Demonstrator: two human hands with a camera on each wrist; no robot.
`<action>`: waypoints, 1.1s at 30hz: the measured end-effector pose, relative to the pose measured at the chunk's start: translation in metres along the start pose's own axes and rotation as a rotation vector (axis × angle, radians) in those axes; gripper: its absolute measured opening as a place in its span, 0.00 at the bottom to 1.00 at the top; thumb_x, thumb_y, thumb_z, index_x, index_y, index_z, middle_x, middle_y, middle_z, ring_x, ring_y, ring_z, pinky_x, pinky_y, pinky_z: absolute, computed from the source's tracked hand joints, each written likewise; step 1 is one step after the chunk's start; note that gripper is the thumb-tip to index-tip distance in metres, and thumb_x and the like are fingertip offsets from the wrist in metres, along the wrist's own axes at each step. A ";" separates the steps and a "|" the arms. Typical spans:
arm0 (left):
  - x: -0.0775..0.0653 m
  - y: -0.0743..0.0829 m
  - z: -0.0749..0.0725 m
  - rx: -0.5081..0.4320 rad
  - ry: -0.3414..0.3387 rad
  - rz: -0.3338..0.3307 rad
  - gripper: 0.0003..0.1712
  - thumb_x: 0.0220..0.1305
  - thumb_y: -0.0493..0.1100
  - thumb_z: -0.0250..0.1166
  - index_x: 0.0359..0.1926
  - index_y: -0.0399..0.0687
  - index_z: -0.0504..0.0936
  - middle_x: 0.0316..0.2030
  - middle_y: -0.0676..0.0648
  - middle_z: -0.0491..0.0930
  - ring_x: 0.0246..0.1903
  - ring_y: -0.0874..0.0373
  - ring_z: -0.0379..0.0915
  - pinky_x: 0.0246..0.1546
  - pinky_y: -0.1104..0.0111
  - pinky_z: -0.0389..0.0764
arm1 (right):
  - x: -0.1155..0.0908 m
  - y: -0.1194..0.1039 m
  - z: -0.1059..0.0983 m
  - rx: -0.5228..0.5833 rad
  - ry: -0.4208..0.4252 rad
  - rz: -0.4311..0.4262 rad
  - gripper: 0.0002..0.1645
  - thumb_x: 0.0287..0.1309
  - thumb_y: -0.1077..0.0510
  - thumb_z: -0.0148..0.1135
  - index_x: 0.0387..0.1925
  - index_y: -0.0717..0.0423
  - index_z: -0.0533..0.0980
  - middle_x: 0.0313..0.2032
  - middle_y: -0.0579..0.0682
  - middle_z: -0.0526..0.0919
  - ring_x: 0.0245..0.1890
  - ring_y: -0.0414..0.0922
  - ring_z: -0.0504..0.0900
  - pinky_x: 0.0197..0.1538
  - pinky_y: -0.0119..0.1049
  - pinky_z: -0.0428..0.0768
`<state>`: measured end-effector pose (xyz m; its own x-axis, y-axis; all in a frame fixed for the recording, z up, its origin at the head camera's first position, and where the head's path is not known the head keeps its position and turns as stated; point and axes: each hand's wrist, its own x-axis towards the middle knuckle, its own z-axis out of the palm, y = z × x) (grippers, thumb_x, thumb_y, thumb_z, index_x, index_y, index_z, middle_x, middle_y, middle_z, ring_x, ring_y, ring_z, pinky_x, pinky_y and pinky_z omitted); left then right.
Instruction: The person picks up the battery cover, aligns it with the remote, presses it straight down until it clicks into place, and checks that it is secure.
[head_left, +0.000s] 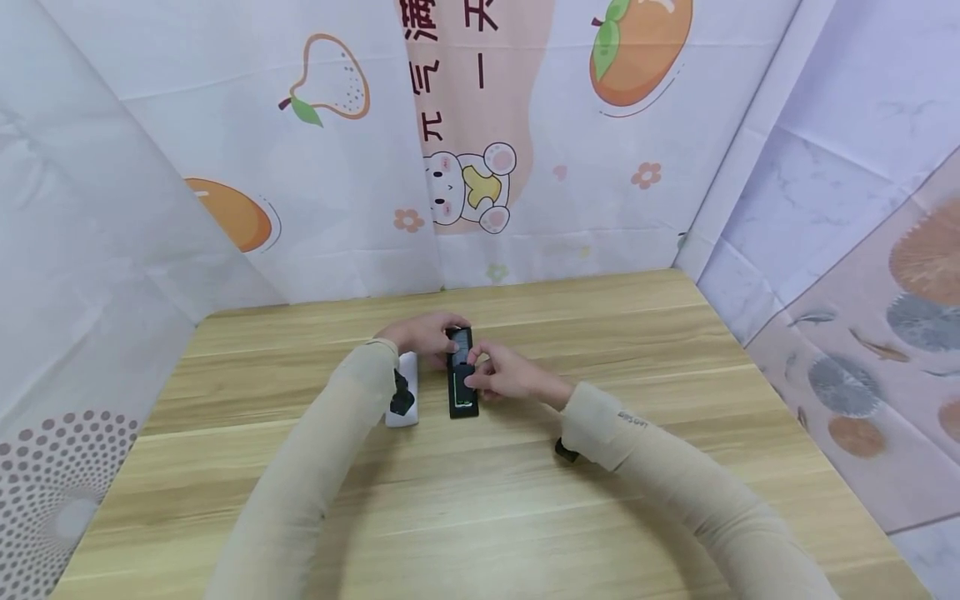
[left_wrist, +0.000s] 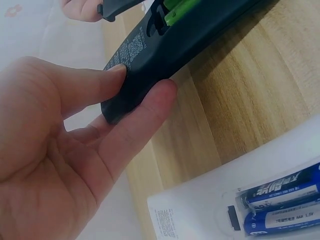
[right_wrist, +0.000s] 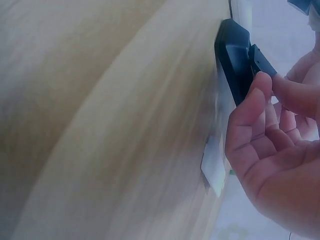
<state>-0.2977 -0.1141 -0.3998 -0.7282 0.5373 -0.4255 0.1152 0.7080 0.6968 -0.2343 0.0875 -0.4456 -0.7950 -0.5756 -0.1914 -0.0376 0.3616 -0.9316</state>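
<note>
A black remote control lies back up on the table, its battery compartment uncovered. Green batteries show inside it in the left wrist view. My left hand grips the remote's far end, thumb on the printed label side and fingers along the edge. Between thumb and fingertips my right hand pinches the black battery cover, held tilted just over the compartment. Left of it, under my left wrist, a white remote control lies with blue AAA batteries showing in its open compartment.
The wooden table meets a white printed curtain behind its back edge. More curtain hangs along the left and right sides. A small black object shows beneath my right cuff.
</note>
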 end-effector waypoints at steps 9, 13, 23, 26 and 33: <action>0.000 -0.003 -0.001 -0.010 0.001 0.008 0.32 0.71 0.30 0.55 0.74 0.39 0.63 0.63 0.32 0.66 0.47 0.44 0.79 0.48 0.56 0.85 | 0.001 -0.003 0.003 -0.001 -0.006 -0.023 0.15 0.68 0.66 0.62 0.50 0.63 0.67 0.29 0.55 0.83 0.24 0.44 0.76 0.28 0.33 0.78; 0.001 -0.003 -0.001 -0.010 -0.006 0.016 0.32 0.70 0.30 0.55 0.74 0.38 0.64 0.61 0.32 0.67 0.45 0.46 0.80 0.46 0.57 0.86 | -0.001 -0.004 0.003 -0.033 0.000 -0.033 0.14 0.68 0.65 0.63 0.49 0.62 0.67 0.30 0.55 0.84 0.24 0.46 0.78 0.29 0.34 0.80; 0.000 0.000 -0.002 -0.023 -0.005 0.023 0.32 0.69 0.28 0.54 0.73 0.37 0.63 0.61 0.31 0.67 0.43 0.46 0.81 0.47 0.55 0.86 | -0.002 -0.005 0.004 -0.151 0.013 -0.088 0.14 0.67 0.63 0.65 0.47 0.61 0.69 0.34 0.52 0.84 0.26 0.45 0.81 0.29 0.34 0.81; -0.002 0.001 -0.002 -0.021 0.000 0.023 0.31 0.69 0.28 0.54 0.73 0.37 0.64 0.60 0.31 0.67 0.43 0.45 0.81 0.48 0.54 0.85 | -0.001 -0.005 0.005 -0.161 0.017 -0.100 0.14 0.66 0.63 0.65 0.47 0.61 0.69 0.34 0.52 0.84 0.26 0.45 0.81 0.29 0.34 0.81; 0.002 -0.003 -0.002 -0.025 -0.006 0.024 0.31 0.69 0.29 0.55 0.72 0.37 0.65 0.61 0.32 0.67 0.45 0.46 0.79 0.48 0.54 0.85 | -0.002 -0.006 0.007 -0.206 0.036 -0.106 0.14 0.65 0.65 0.65 0.46 0.62 0.70 0.35 0.53 0.82 0.30 0.51 0.84 0.32 0.38 0.85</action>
<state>-0.3008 -0.1157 -0.4014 -0.7212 0.5571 -0.4116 0.1159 0.6829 0.7212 -0.2284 0.0816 -0.4415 -0.8008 -0.5933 -0.0817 -0.2414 0.4447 -0.8626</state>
